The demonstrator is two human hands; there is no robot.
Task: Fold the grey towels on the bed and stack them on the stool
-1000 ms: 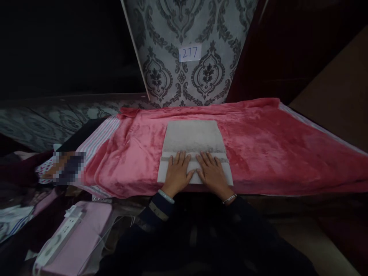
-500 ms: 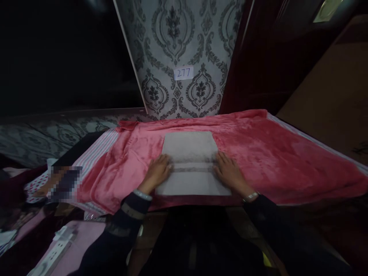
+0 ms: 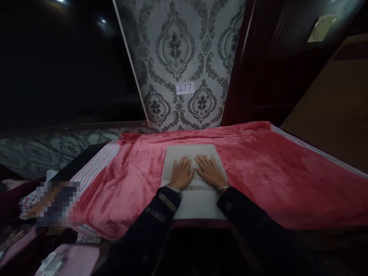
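A folded light-grey cloth (image 3: 189,150), which looks like a towel, lies flat on a pink-red plush blanket (image 3: 264,165). On the cloth's left half rests my left hand (image 3: 181,174), palm down with its fingers stretched out. My right hand (image 3: 210,171) lies flat on the right half, fingers spread and pointing away from me. The two thumbs come close together near the middle. A paler band of the cloth shows between my forearms at the near edge. Neither hand grips anything.
Behind the blanket stands a patterned wall with a paper label reading 277 (image 3: 185,88). A large dark screen (image 3: 69,69) is at left, a dark red door (image 3: 264,69) at right. Striped fabric (image 3: 96,159) edges the blanket; a pink surface (image 3: 76,258) sits low left.
Both my hands have moved inward from the cloth's side edges and now lie flat on top of it. The camera view has tilted up slightly.
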